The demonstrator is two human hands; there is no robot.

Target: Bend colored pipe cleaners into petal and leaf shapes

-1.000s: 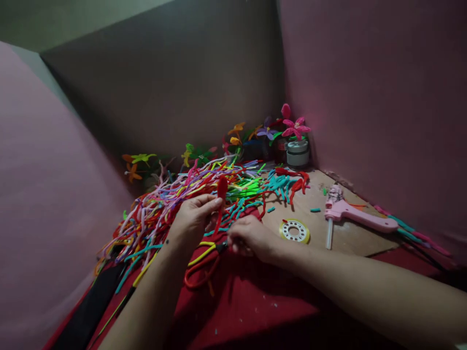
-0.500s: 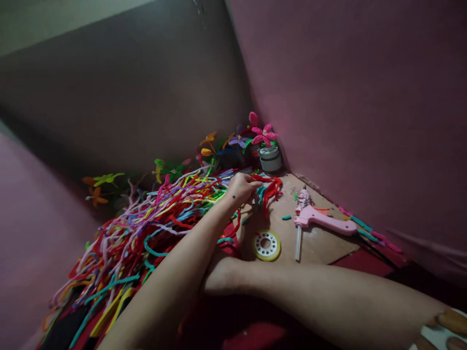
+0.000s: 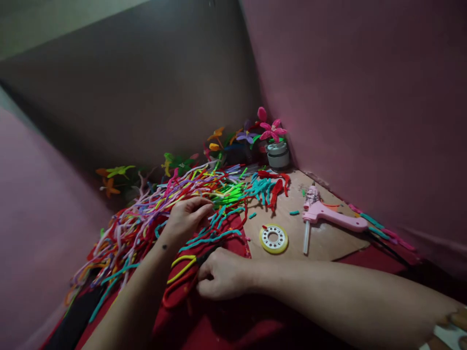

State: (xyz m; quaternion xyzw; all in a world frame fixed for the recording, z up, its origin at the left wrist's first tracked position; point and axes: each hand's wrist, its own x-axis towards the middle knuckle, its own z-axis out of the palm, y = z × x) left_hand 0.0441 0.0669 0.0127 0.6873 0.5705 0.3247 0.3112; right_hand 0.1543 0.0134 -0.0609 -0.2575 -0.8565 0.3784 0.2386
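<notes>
Above the large pile of coloured pipe cleaners (image 3: 146, 218), my left hand (image 3: 189, 214) has its fingers pinched together. Teal pipe cleaners (image 3: 215, 236) lie just below it; whatever the fingertips hold is hidden. Lower down, my right hand (image 3: 224, 274) is closed around the dark middle of a pair of scissors (image 3: 183, 267). Their yellow and red handle loops point left, and the blades are hidden by the hand. Short teal pieces (image 3: 260, 187) and red twisted pieces (image 3: 276, 192) lie beyond both hands on a board.
On the brown board (image 3: 288, 233) lie a tape roll (image 3: 273, 238) and a pink glue gun (image 3: 328, 216) with a glue stick. Pipe-cleaner flowers (image 3: 273, 130) and a small grey pot (image 3: 278, 155) stand at the corner walls. Red cloth (image 3: 204, 321) covers the front.
My left hand has drawn back leftward from the red and teal pieces to the pile. The scissors now show beside my right hand. The view has shifted slightly.
</notes>
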